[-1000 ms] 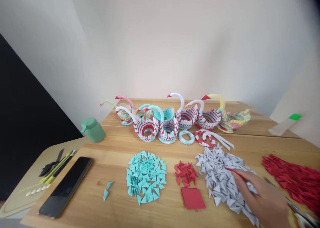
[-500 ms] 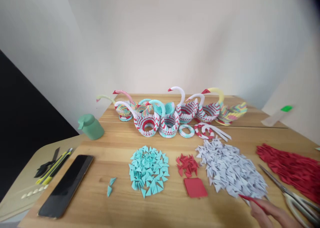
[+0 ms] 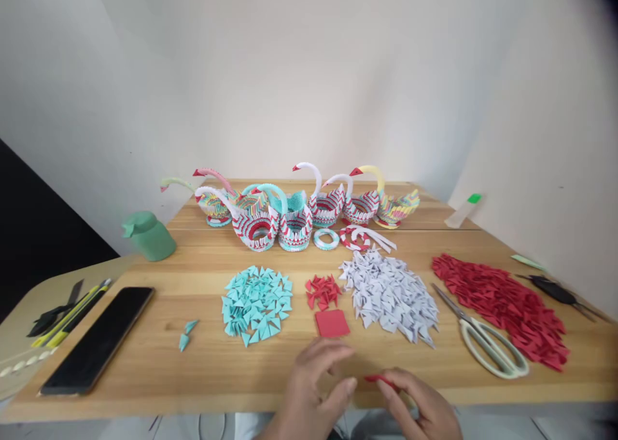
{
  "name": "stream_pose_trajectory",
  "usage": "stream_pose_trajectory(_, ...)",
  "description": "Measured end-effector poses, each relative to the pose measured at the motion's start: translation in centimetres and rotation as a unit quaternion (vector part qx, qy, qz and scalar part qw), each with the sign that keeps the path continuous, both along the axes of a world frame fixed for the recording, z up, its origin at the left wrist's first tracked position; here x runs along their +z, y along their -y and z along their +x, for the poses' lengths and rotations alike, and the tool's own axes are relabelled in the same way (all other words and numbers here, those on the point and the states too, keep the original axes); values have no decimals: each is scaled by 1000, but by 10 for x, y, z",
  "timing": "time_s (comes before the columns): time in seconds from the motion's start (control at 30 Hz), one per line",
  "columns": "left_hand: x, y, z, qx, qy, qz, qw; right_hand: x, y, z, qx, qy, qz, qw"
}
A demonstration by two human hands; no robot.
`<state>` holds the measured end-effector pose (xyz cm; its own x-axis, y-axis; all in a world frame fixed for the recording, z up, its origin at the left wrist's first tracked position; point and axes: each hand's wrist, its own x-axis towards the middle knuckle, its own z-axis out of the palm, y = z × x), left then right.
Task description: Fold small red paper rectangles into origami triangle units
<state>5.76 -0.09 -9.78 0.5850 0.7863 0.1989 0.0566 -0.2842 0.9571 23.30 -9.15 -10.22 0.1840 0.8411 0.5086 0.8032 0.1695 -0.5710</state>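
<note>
Near the table's front edge, my right hand [image 3: 422, 404] pinches a thin folded red paper piece [image 3: 373, 378] between thumb and forefinger. My left hand [image 3: 309, 385] is beside it, thumb and fingers apart with nothing between them, a small gap from the red piece. Just beyond my hands lies a stack of red paper [image 3: 332, 323], with a small heap of folded red triangles [image 3: 323, 292] behind it. A big pile of white paper triangles [image 3: 391, 295] spreads to the right, and a turquoise triangle pile [image 3: 257, 303] lies to the left.
Several paper swans [image 3: 295, 224] stand at the back, near a turquoise-and-white ring [image 3: 326, 238]. On the right are scissors [image 3: 487, 340] and a long red triangle pile [image 3: 502, 305]. A phone [image 3: 99, 340], a green lidded container [image 3: 149, 235] and yellow cutters [image 3: 72, 314] are on the left.
The view has turned right and tilted down. My right hand has moved from the white pile's edge to the table front with the red piece. My left hand has come into view.
</note>
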Motion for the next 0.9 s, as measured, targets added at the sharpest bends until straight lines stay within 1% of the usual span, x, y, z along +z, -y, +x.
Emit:
stream_pose_trajectory(0.13,5,9,19,-12,-59,-10,998,5,-5,5,42,-39,-1,998)
stream_pose_trajectory(0.2,9,11,26,-5,-77,-6,997,8,-8,10,67,-69,-15,995)
stream_pose_trajectory(0.27,15,10,32,-4,-73,-17,997,10,-14,16,90,-103,-35,990)
stream_pose_trajectory(0.3,18,7,36,-11,-61,-35,997,12,-19,18,100,-123,-42,986)
stream_pose_trajectory(0.37,24,-3,42,-36,-25,-103,994,17,-32,24,109,-178,-49,977)
stream_pose_trajectory(0.43,29,-18,49,-53,18,-162,985,22,-49,29,122,-246,-86,958)
stream_pose_trajectory(0.47,30,-26,52,-49,27,-172,984,24,-58,32,137,-274,-111,945)
stream_pose_trajectory(0.53,32,-40,56,-33,29,-165,985,28,-75,38,171,-308,-143,925)
stream_pose_trajectory(0.6,31,-51,60,-25,21,-158,987,29,-89,45,191,-314,-153,917)
stream_pose_trajectory(0.67,29,-59,62,-18,14,-143,989,30,-99,50,186,-311,-160,918)
stream_pose_trajectory(0.77,24,-69,67,-10,15,-116,993,31,-109,52,156,-297,-159,928)
stream_pose_trajectory(0.83,22,-76,69,-15,32,-124,992,32,-116,51,142,-282,-150,937)
stream_pose_trajectory(0.9,23,-84,71,-27,46,-152,987,35,-122,50,138,-283,-138,939)
